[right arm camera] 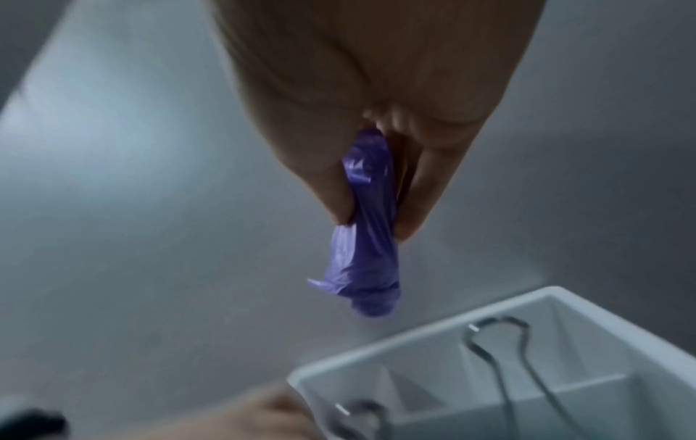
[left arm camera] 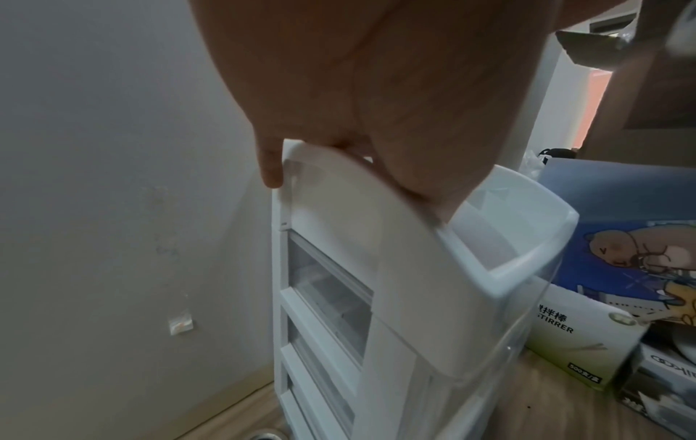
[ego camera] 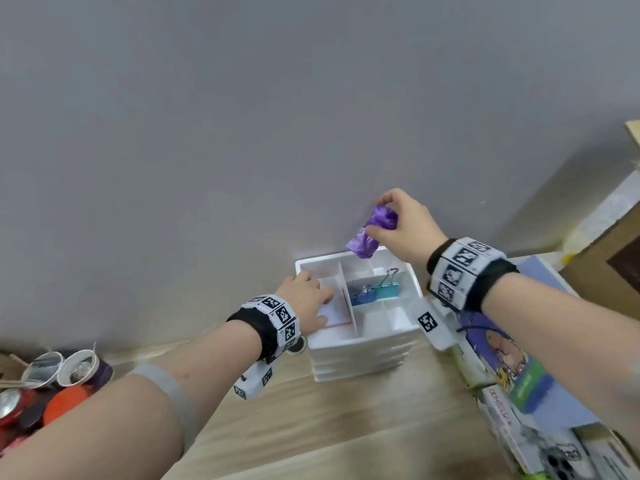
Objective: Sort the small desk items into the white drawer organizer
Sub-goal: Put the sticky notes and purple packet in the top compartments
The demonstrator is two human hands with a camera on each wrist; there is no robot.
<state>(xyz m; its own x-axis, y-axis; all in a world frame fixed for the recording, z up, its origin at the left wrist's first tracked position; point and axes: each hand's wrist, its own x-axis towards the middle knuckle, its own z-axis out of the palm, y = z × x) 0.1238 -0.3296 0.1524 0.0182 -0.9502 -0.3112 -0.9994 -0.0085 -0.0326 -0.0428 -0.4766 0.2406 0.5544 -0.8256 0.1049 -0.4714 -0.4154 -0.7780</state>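
Right grip (ego camera: pixel 405 223) pinching purple plastic roll (ego camera: pixel 372 233), thumb against fingers; white organizer (ego camera: pixel 360 355) just below. Left grip (ego camera: pixel 304 299) relaxed, resting on organizer's left rim.

A crumpled purple roll (ego camera: pixel 372 233) is hanging over the white organizer's (ego camera: pixel 360 358) back rim; blue clip (ego camera: pixel 362 296) and teal clip (ego camera: pixel 386 292) are sitting in its middle compartment
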